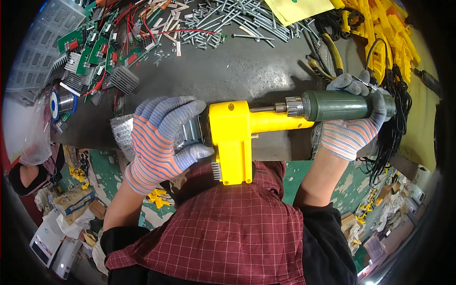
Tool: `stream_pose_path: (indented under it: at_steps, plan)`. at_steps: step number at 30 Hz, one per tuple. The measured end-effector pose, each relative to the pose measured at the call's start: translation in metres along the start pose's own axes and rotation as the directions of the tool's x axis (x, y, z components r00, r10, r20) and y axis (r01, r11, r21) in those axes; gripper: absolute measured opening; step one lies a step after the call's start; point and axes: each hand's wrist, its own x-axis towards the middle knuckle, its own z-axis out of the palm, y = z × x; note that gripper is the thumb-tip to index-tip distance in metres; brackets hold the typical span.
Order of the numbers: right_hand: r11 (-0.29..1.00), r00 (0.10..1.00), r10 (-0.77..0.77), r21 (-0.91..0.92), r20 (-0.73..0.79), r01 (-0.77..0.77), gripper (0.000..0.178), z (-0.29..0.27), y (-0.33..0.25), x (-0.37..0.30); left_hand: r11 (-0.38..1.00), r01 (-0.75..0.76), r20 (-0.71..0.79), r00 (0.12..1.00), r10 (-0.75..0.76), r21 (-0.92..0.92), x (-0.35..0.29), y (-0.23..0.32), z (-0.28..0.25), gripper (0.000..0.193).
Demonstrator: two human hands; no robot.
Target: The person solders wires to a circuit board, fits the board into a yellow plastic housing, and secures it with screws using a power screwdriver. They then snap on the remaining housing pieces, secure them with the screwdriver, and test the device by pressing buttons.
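My left hand [159,137], in a striped grey-and-orange knit glove, is closed round the metal end of a yellow plastic tool body [230,126]. This body has a block-shaped head and a yellow handle [280,122] reaching right. A silvery, bubbled wrap [122,133] shows behind the left hand. My gloved right hand [351,135] is wrapped round a dark green electric screwdriver [332,105], held level. Its bit [263,109] points left and meets the head's right side; whether it sits in a screw cannot be seen. A small screw [255,137] sticks out below.
Long screws [242,21] lie at the back, near green circuit boards with heat sinks [123,80] and a solder spool [63,104]. Yellow-handled pliers [327,61] lie at the right. Yellow housings [380,33] and black cables [399,99] crowd the right edge.
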Motion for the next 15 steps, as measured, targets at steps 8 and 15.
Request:
stream_pose_path:
  at_steps: [8,15]
  plan:
    - [0.995,0.996,0.086,0.041,0.011,-0.086,0.016,0.0016,0.0092,0.007,0.997,-0.062,-0.084,0.994,0.065,0.037,-0.0036,0.0018,0.0055,0.065]
    - [0.992,0.989,0.113,0.04,0.099,-0.117,0.02,0.0047,0.0121,0.0071,0.998,-0.047,-0.097,0.994,0.044,-0.029,-0.0011,-0.0039,0.0044,0.064]
